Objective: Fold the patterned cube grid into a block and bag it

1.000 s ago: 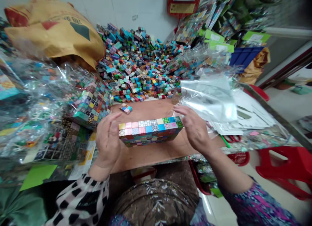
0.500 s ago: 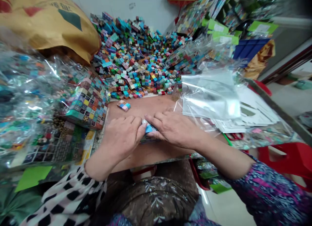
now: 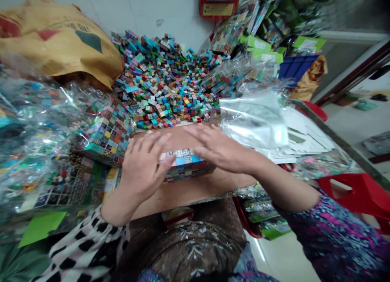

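Block of patterned cubes (image 3: 190,168) sits on the brown board (image 3: 179,194), mid-board; my left hand (image 3: 141,168) is over the board's left part, fingers loosely spread; my right hand (image 3: 224,150) is over its right part, fingers extended, slightly parted; contact with block: I cannot tell; heap of loose cubes (image 3: 164,85) beyond the board

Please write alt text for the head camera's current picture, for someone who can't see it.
A person's left hand and right hand spread over the two ends of a colorful block of cubes on a brown board. Behind lies a heap of loose pieces, with clear plastic to the right.
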Tool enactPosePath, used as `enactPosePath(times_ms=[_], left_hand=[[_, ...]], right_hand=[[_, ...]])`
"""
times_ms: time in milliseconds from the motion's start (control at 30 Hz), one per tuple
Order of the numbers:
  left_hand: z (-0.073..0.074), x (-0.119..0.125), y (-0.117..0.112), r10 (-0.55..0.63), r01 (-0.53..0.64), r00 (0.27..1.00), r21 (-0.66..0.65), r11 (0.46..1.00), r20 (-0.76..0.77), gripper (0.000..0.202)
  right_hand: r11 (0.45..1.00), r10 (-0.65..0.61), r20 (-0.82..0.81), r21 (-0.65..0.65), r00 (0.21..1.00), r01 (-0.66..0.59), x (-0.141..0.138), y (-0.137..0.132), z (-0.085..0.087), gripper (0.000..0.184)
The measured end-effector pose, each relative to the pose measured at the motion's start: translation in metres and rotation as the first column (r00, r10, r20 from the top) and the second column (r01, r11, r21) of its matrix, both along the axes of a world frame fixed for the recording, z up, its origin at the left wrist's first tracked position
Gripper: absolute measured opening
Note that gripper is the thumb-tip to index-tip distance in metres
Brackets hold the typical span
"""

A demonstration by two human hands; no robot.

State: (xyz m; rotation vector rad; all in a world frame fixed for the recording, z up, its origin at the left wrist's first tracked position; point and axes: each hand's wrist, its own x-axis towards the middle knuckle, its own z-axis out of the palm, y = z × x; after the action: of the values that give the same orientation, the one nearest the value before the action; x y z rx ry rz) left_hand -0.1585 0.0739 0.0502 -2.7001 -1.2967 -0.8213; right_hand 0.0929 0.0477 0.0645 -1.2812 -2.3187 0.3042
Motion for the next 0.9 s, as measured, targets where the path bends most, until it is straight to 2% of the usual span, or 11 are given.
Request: enactPosePath(times_ms=[33,67,100,167,267,333,400,500,733,800,900], left_hand=[[-0.007,-0.005,0.000,0.008,-0.001,0.984,-0.039,0.999,0.178,0.054],[-0.016,-0.008,0.000,0.036,-0.007,0.924,-0.077,0.997,0.381,0.050],[-0.026,-0.010,-0.001,0.090,-0.003,0.817,-0.151,0.989,0.569,0.048],[-0.048,-0.010,-0.003,0.227,0.094,0.528,-0.322,0.942,0.818,0.048],[-0.071,0.001,-0.006,0.428,0.282,0.264,-0.494,0.823,0.864,0.057],[-0.077,0.010,-0.006,0.485,0.353,0.154,-0.507,0.787,0.861,0.065],[-0.076,0.016,-0.004,0.505,0.376,0.091,-0.499,0.781,0.859,0.071],[-0.072,0.019,-0.002,0.525,0.372,0.072,-0.511,0.775,0.848,0.073],[-0.078,0.020,0.000,0.544,0.330,0.051,-0.529,0.782,0.837,0.069],[-0.080,0.021,0.001,0.546,0.305,0.016,-0.524,0.795,0.837,0.065],[-0.081,0.026,0.003,0.487,0.267,-0.071,-0.454,0.850,0.870,0.050]], right_hand=[[0.999,-0.030,-0.183,-0.043,0.983,0.022,0.008,0.000,-0.007,0.068],[0.992,-0.104,-0.372,-0.103,0.923,0.070,0.014,0.000,-0.017,0.068],[0.978,-0.196,-0.534,-0.163,0.822,0.128,0.018,-0.001,-0.029,0.070],[0.936,-0.350,-0.716,-0.294,0.604,0.194,0.019,-0.003,-0.058,0.075],[0.889,-0.455,-0.803,-0.433,0.385,0.146,0.006,-0.006,-0.090,0.082],[0.880,-0.471,-0.843,-0.468,0.259,0.078,-0.005,-0.006,-0.098,0.084],[0.876,-0.476,-0.868,-0.482,0.145,-0.008,-0.014,-0.005,-0.096,0.083],[0.869,-0.479,-0.877,-0.481,0.041,-0.121,-0.020,-0.004,-0.090,0.080],[0.886,-0.459,-0.887,-0.455,-0.037,-0.095,-0.025,-0.004,-0.092,0.071],[0.884,-0.465,-0.884,-0.460,-0.047,-0.082,-0.027,-0.004,-0.093,0.069],[0.880,-0.473,-0.879,-0.469,-0.052,-0.072,-0.029,-0.003,-0.093,0.067]])
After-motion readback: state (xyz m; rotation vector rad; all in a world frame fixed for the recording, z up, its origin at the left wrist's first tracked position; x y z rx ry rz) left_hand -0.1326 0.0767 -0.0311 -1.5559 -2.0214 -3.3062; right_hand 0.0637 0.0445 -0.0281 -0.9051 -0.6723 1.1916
